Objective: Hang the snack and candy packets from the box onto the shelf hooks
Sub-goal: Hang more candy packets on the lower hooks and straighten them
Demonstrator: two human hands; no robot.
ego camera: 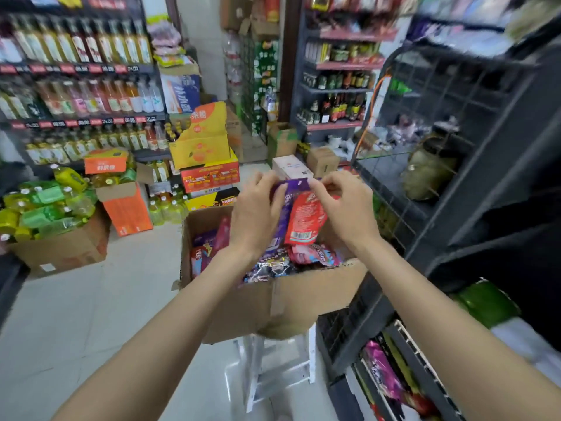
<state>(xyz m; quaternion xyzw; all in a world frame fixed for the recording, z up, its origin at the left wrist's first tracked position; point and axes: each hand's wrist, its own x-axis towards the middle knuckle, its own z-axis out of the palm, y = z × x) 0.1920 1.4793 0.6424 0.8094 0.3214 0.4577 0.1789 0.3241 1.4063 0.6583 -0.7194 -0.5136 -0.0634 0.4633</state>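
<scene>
Here both hands (258,214) (343,205) pinch purple packet (285,208) top; red packet (305,221) grip unclear, apparently right fingers (318,185).

1. The open box (273,302) sits on a white stool (273,369); its top is packed with packets (273,268).
2. Both hands hold packets just above the box.
3. The dark wire rack (440,123) stands close on the right, touching the box's side.
4. Bare floor (91,314) lies open to the left.
5. Stacked cartons (209,165) block the aisle beyond.
</scene>
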